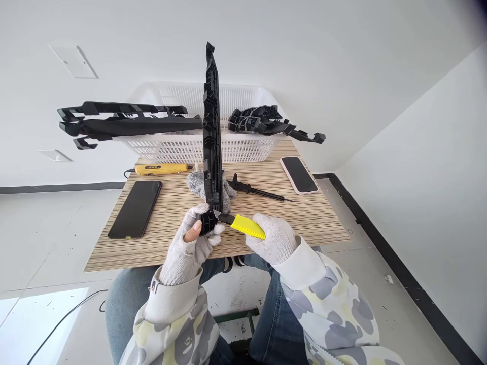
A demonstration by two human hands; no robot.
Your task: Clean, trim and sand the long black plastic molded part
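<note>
My left hand [193, 238], in a light knit glove with the thumb bare, grips the lower end of a long black plastic trim piece [212, 137]. The piece points away from me, its ribbed side showing, and its far end rises above the white basket. In my gloved right hand [274, 237] is a yellow utility knife [248, 226], fingers wrapped round its handle. Its blade points left, and the tip meets or nearly meets the black piece just above my left fingers. A grey cloth or glove [196, 183] lies beneath the piece on the table.
At the table's back stands a white basket [167, 149] with black plastic pieces [133, 124] across its left and more black parts [262, 120] at right. A yellow corded tool [162, 169], a black phone [136, 209], a pink-edged phone [299, 175] and a thin black tool [262, 191] lie on the table [312, 223].
</note>
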